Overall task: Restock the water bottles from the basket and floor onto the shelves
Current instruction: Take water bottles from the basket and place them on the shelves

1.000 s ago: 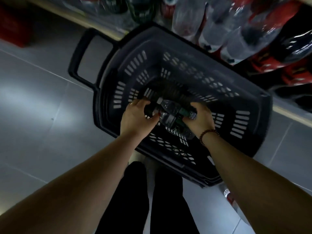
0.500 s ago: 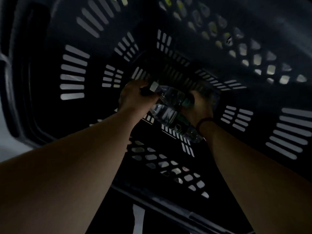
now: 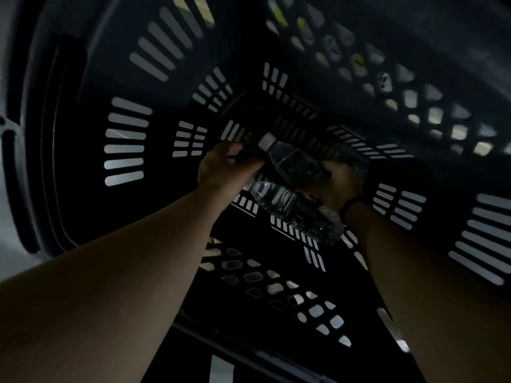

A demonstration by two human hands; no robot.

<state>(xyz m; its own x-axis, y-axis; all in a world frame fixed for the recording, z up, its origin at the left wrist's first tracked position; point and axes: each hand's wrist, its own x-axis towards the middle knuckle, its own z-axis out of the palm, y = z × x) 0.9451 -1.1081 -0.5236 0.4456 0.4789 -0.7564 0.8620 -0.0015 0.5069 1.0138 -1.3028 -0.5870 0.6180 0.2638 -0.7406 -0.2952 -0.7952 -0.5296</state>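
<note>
You are reaching both arms deep into the dark slotted basket (image 3: 83, 111), whose walls and floor fill nearly the whole view, with pale light showing through the slots. Two water bottles lie near the basket's floor between your hands, one over the other and both angled with necks to the left. The upper bottle (image 3: 293, 161) shows a pale cap beside your left fingers; the lower bottle (image 3: 290, 208) is clear with a green label, and its base end sticks out just under your right wrist. Your right grip (image 3: 337, 186) is grasping the base end of the upper bottle, fingers curled over it. Your left grip (image 3: 226, 167) has its fingers curled at the neck end of the pair, touching or nearly touching them, but the gloom hides which one it closes on, so you cannot tell what it holds. A dark band (image 3: 351, 204) circles your right wrist
</note>
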